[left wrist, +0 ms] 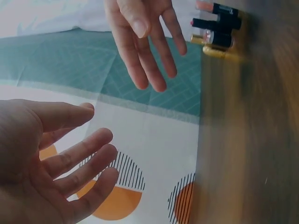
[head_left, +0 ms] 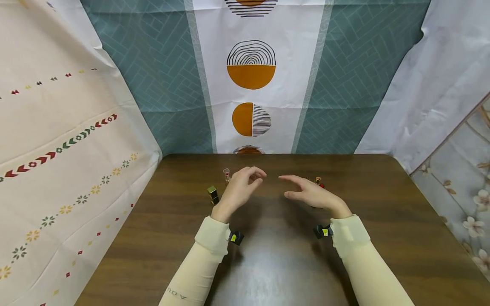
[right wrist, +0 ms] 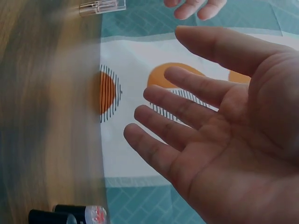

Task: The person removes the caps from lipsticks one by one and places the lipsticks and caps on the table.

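Observation:
My left hand hovers above the table with relaxed, slightly bent fingers and holds nothing. Facing it across a gap is my right hand, its fingers spread and its palm bare in the right wrist view. Beside the left hand stand a shiny gold-and-black cosmetic tube and a small clear tube, partly behind the hand. Several uncapped lipsticks, black and gold with pinkish tips, stand close together near the right hand; in the head view that hand mostly covers them.
The brown wooden table runs back to a hanging teal and white cloth. A cream patterned cloth borders the left side, and a floral one the right. Each wrist carries a small black camera.

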The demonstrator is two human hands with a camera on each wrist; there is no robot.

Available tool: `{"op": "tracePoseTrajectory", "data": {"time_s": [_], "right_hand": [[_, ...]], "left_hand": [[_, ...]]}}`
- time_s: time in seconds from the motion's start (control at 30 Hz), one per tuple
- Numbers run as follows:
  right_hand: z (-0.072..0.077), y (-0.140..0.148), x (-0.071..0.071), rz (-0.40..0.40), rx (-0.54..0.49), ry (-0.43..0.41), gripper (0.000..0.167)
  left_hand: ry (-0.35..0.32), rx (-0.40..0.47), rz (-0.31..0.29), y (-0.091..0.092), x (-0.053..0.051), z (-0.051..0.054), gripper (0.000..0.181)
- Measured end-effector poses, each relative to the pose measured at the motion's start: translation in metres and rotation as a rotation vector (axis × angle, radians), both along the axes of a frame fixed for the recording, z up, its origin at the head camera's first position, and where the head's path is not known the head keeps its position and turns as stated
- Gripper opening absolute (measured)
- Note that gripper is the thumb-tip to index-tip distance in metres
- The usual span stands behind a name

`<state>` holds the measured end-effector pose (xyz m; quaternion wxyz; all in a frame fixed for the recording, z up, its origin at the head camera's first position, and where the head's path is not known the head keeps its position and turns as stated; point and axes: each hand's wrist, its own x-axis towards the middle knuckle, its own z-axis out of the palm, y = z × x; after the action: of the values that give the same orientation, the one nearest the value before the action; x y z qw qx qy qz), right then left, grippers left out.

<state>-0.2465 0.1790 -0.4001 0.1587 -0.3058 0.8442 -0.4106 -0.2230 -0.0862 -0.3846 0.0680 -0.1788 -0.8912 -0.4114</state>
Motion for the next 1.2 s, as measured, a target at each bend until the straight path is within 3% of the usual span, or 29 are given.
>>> {"op": "tracePoseTrajectory", "data": {"time_s": [0.37,0.63,0.83,1.2], "right_hand": [[-0.011,-0.021,-0.012,0.026,0.013,-0.029,0.065],[-0.011,-0.027,-0.015,-0.003,0.035,-0.061,0.065],[-0.012,-0.032,-0.020,0.019,0.031,-0.057,0.064],[-0.008,-0.043,-0.027,0.073,-0.015,-0.136,0.064]], "left_hand": [[0.006,-0.076,0.074,-0.025,-0.007,0.002,0.016],[-0.033,-0.083,0.086,-0.036,-0.014,0.001,0.017],[-0.058,-0.086,0.105,-0.048,-0.020,-0.002,0.019],[-0.106,-0.136,0.159,-0.062,-0.037,-0.009,0.023]]}}
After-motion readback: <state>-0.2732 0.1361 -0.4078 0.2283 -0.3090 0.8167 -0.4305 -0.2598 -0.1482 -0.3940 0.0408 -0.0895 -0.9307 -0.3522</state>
